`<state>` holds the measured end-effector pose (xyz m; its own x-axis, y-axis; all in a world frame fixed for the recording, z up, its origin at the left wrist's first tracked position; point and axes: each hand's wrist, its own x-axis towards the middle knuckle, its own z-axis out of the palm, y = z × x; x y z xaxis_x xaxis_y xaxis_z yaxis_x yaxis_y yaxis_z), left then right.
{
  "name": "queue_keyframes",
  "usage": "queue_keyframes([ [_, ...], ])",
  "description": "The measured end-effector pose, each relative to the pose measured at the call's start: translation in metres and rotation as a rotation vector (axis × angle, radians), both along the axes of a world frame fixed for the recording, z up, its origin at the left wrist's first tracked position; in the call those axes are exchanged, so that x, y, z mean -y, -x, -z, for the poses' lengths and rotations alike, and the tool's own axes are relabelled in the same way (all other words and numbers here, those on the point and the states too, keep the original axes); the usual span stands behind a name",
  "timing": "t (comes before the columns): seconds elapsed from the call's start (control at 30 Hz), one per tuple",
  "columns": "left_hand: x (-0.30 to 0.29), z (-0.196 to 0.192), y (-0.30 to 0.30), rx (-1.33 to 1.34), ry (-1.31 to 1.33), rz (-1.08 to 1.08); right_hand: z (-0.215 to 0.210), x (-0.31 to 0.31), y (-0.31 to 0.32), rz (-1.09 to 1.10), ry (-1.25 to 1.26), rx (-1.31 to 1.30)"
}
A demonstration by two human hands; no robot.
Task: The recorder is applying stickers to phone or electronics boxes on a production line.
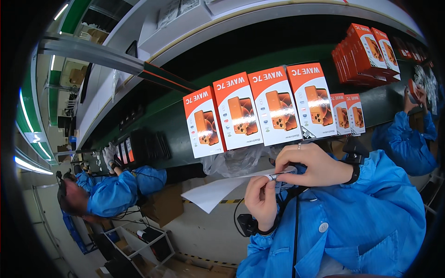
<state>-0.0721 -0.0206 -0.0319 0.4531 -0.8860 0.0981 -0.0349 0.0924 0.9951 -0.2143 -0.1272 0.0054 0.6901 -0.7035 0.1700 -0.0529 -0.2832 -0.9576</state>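
Note:
Close to my body, both hands are together at a thin white paper sheet [211, 190], whose loose end sticks out to the left. My left hand [260, 201] is closed, thumb and fingers pinching the sheet near its right end. My right hand [320, 164], with a ring on one finger, pinches at the same end from above. A small white label [271, 177] with dark marks shows between the fingertips; whether it is still stuck to the sheet, I cannot tell. Just beyond stand several orange-and-white phone boxes [237, 111] in a row on the dark green bench [181, 134].
Crumpled clear plastic [232, 161] lies at the bench edge. More phone boxes [361, 55] are stacked at far right. A metal post [92, 53] rises beyond the row. Co-workers in blue sit at left [113, 194] and right [403, 143]. Cardboard boxes [162, 204] stand below left.

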Motion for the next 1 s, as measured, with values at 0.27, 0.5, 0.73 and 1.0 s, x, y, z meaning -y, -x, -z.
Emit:
queue_keyframes([
  [0.27, 0.017, -0.005, 0.001, 0.861, 0.003, -0.108, 0.002, 0.016, -0.009, -0.037, -0.068, -0.083],
  [0.5, 0.018, 0.006, -0.024, 0.607, -0.167, -0.355, 0.015, 0.058, -0.013, 0.003, -0.135, -0.317],
  [0.73, 0.019, 0.009, -0.026, 0.590, -0.211, -0.294, 0.030, 0.072, -0.025, -0.021, 0.050, -0.498],
  [1.0, 0.024, 0.009, -0.028, 0.566, -0.218, -0.306, 0.029, 0.071, -0.027, -0.018, -0.004, -0.511],
])
